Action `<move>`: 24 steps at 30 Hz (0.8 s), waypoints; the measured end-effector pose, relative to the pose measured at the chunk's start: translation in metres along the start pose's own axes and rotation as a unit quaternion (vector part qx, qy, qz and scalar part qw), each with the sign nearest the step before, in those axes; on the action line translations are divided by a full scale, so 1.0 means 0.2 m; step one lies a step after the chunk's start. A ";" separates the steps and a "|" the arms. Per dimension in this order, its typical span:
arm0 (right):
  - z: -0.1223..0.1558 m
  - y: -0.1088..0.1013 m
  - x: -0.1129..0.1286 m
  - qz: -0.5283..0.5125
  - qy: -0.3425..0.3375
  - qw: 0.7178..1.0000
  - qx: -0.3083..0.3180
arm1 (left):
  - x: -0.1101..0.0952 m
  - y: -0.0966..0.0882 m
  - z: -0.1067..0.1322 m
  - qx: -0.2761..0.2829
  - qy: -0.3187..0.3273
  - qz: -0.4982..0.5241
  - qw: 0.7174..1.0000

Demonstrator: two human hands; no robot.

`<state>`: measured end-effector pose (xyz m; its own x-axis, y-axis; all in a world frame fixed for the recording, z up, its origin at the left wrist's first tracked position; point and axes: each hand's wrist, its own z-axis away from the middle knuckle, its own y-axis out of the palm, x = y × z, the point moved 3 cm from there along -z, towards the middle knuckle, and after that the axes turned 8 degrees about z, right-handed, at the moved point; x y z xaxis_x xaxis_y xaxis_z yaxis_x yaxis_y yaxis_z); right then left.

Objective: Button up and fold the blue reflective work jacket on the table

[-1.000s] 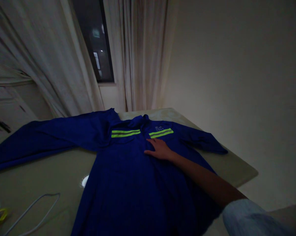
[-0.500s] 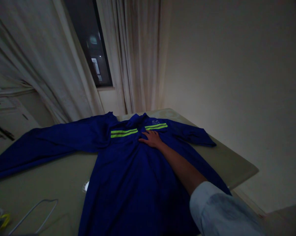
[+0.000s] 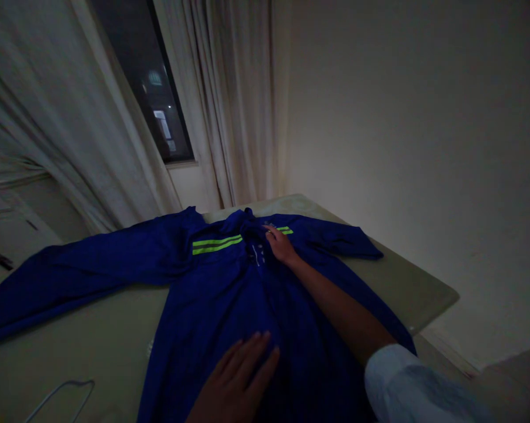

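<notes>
A blue work jacket [image 3: 221, 305] with yellow-green reflective stripes lies front side up on the table, sleeves spread to both sides. My right hand [image 3: 281, 244] is at the chest, its fingers pinching the edge of the front opening and folding it back to the right. Along that opening, small pale marks and a light strip show on the inner side. Low over the jacket's front is my left hand [image 3: 238, 379], fingers stretched out and holding nothing. Whether it touches the cloth I cannot tell.
The pale table [image 3: 423, 288] has its right corner near the wall. A wire hanger [image 3: 66, 385] lies at the lower left. Long curtains [image 3: 230, 106] hang beside a dark window [image 3: 157, 111] behind the table.
My right hand has gone from lying spread on the chest to pinching and turning back the front edge. My left hand has come in from below. The view has shifted slightly.
</notes>
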<state>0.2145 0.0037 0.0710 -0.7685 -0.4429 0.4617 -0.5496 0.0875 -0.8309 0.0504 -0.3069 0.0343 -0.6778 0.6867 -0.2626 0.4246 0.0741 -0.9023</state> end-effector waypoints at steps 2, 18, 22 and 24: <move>0.03 0.02 -0.01 -0.052 -0.038 0.997 0.033 | 0.06 0.08 -0.03 -0.001 0.071 -0.041 0.997; 0.09 0.17 0.01 0.090 -0.080 0.989 0.081 | 0.07 0.34 -0.46 -0.025 0.215 0.089 0.972; -0.23 0.13 -0.06 0.057 0.009 0.998 0.000 | 0.10 0.59 -0.48 0.061 0.180 0.113 0.975; -0.43 0.13 -0.10 0.040 0.041 0.998 0.004 | 0.08 0.63 -0.48 0.051 0.191 0.112 0.974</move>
<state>0.1877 0.0906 0.0669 -0.8344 -0.3608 0.4166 -0.4826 0.1134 -0.8684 0.1505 -0.2165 -0.0509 -0.2937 0.8980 -0.3275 0.4612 -0.1670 -0.8714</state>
